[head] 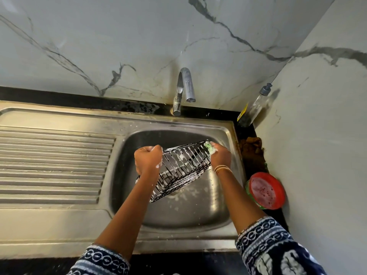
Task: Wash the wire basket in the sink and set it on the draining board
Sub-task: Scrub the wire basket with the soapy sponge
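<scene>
A black wire basket streaked with white suds hangs tilted over the steel sink bowl. My left hand is closed around the basket's upper left rim and holds it up. My right hand grips a green soapy scrub pad pressed against the basket's far right corner. The ribbed draining board lies to the left of the bowl, bare.
A chrome tap stands behind the bowl, with no water running. A clear soap bottle with a pump leans in the back right corner. A red-lidded tub sits on the dark counter at the right, beside a brown rag.
</scene>
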{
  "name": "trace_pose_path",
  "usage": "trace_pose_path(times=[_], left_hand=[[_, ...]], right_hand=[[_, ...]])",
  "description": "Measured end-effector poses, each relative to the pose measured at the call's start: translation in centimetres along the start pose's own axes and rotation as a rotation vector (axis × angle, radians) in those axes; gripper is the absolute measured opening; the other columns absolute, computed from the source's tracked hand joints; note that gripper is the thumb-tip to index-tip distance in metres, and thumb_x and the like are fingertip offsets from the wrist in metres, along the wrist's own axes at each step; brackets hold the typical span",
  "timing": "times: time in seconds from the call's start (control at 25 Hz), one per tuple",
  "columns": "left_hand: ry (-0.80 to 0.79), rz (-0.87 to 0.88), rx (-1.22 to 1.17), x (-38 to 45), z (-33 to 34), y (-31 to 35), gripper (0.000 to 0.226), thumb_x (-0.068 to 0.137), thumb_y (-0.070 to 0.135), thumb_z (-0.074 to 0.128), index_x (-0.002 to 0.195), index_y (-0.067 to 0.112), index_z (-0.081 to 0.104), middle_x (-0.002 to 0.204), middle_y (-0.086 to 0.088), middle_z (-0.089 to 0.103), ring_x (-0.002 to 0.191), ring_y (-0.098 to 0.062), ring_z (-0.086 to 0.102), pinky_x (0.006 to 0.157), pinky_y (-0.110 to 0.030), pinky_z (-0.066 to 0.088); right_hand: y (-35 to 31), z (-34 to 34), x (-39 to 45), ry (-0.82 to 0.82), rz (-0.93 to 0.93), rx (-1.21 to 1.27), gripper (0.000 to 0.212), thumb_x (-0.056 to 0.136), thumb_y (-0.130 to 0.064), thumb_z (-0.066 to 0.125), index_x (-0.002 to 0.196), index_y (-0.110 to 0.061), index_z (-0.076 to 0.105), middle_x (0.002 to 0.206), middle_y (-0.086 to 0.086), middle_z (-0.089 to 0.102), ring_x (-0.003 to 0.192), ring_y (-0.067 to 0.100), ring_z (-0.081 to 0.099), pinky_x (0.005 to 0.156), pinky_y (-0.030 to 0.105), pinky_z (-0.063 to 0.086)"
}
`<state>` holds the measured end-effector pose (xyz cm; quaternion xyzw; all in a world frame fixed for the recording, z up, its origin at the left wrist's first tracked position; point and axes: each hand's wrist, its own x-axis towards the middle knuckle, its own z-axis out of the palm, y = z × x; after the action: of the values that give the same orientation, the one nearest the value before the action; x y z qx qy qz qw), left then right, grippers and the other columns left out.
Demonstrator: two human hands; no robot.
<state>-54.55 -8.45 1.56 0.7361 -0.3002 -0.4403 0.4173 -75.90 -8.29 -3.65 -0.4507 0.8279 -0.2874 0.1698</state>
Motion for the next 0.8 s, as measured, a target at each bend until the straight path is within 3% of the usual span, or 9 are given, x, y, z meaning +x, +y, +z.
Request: trace_pose_path(times=[0.12,0.28,0.36,0.44,0.52,0.64,0.72,0.8], left_hand=[[0.047,0.01,0.035,0.0,0.2,-0.2,0.032,0.07,0.018,0.056,0.041,0.013,0.046,0.037,0.004,0.042,0.043,-0.019,0.043,0.056,-0.027,0.04],[0.036,0.014,0.025,0.3,0.3,-1.1,0.023,0.066,0.021,0.057,0.046,0.013,0.051,0.043,0.002,0.048,0.046,-0.019,0.045,0.056,-0.027,0.04],[0.013,0.028,0.038,0.7,0.2,-1.4,0.022,0.066,0.02,0.056,0.046,0.014,0.05,0.044,0.001,0.046,0.046,-0.019,0.044,0.055,-0.027,0.039],[-0.009,0.022,0.046,1.1,-0.1,-1.2,0.029,0.067,0.017,0.056,0.04,0.015,0.046,0.038,0.004,0.041,0.043,-0.019,0.04,0.053,-0.026,0.037],[-0.056,0.0,-0.031,1.9,-0.3,-1.2,0.041,0.072,0.014,0.06,0.034,0.018,0.045,0.034,0.007,0.036,0.044,-0.019,0.039,0.054,-0.026,0.038],[-0.074,-0.036,-0.183,3.0,-0.7,-1.7,0.05,0.077,0.006,0.063,0.037,0.018,0.035,0.031,0.011,0.029,0.036,-0.012,0.031,0.051,-0.025,0.033],[-0.058,-0.051,-0.227,3.7,-0.9,-2.5,0.05,0.081,0.001,0.062,0.046,0.018,0.03,0.03,0.012,0.025,0.029,-0.006,0.026,0.044,-0.021,0.028],[-0.051,-0.021,-0.239,4.1,-0.9,-3.2,0.05,0.083,-0.001,0.06,0.049,0.016,0.029,0.032,0.01,0.026,0.029,-0.005,0.026,0.043,-0.02,0.029]], right_hand=[[-3.2,1.0,-3.2,-0.022,-0.09,0.068,0.048,0.084,0.01,0.045,0.119,-0.016,0.067,0.113,0.008,0.07,0.092,0.027,0.069,0.081,0.035,0.057],[-8.9,1.7,-11.6,-0.131,-0.446,0.196,0.046,0.084,0.013,0.047,0.12,-0.008,0.065,0.119,0.005,0.068,0.102,0.013,0.066,0.096,0.021,0.049],[-9.3,1.7,-11.3,-0.155,-0.503,0.186,0.048,0.082,0.013,0.047,0.122,-0.008,0.063,0.122,0.006,0.066,0.108,0.013,0.064,0.1,0.016,0.042],[-8.5,1.3,-7.9,-0.169,-0.398,0.11,0.045,0.084,0.008,0.051,0.123,-0.01,0.063,0.119,0.007,0.068,0.103,0.018,0.066,0.094,0.019,0.046],[-6.6,0.6,-3.5,-0.124,-0.174,0.085,0.041,0.083,0.002,0.058,0.122,-0.012,0.065,0.111,0.01,0.071,0.094,0.024,0.068,0.082,0.029,0.054],[-3.7,-0.8,1.1,-0.122,0.088,0.11,0.035,0.089,-0.002,0.051,0.12,-0.008,0.065,0.106,0.014,0.07,0.093,0.03,0.065,0.077,0.03,0.052],[-2.9,-1.5,2.0,-0.265,0.185,0.289,0.036,0.091,0.004,0.044,0.123,0.0,0.06,0.088,0.01,0.066,0.07,0.018,0.061,0.056,0.019,0.048],[-2.7,-2.1,2.0,-0.242,0.176,0.291,0.037,0.09,0.01,0.039,0.12,0.001,0.058,0.079,0.005,0.059,0.054,0.005,0.055,0.042,0.014,0.042]])
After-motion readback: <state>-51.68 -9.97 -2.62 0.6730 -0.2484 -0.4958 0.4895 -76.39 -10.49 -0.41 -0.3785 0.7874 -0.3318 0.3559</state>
